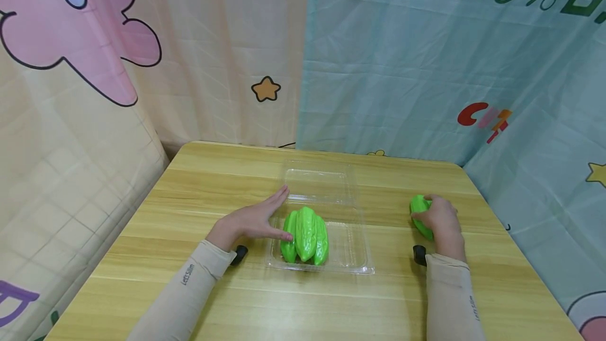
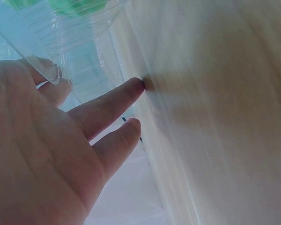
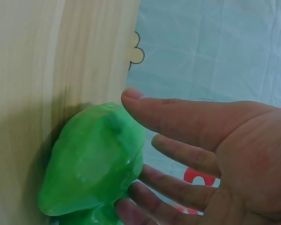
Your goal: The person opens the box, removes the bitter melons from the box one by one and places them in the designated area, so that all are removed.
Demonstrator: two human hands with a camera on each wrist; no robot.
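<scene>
A green star fruit [image 1: 305, 234] with thick glossy ridges sits in the left part of a clear plastic clamshell box [image 1: 352, 246], whose lid is folded back. My left hand [image 1: 255, 220] is at the box's left side, fingers spread. Its thumb reaches over the rim near the fruit, and in the left wrist view the other fingers [image 2: 110, 105] stretch out by the box wall and tabletop. At the right, my right hand [image 1: 440, 217] is at a second green star fruit [image 3: 91, 159] lying on the table. Its thumb and fingers extend around one end, fingertips at its side.
The wooden table [image 1: 227, 299] ends at a hanging cloth backdrop [image 1: 379, 78] behind and on both sides. The transparent lid [image 1: 317, 183] lies flat behind the box base. A dark wrist-camera piece [image 1: 419, 255] sits by my right wrist.
</scene>
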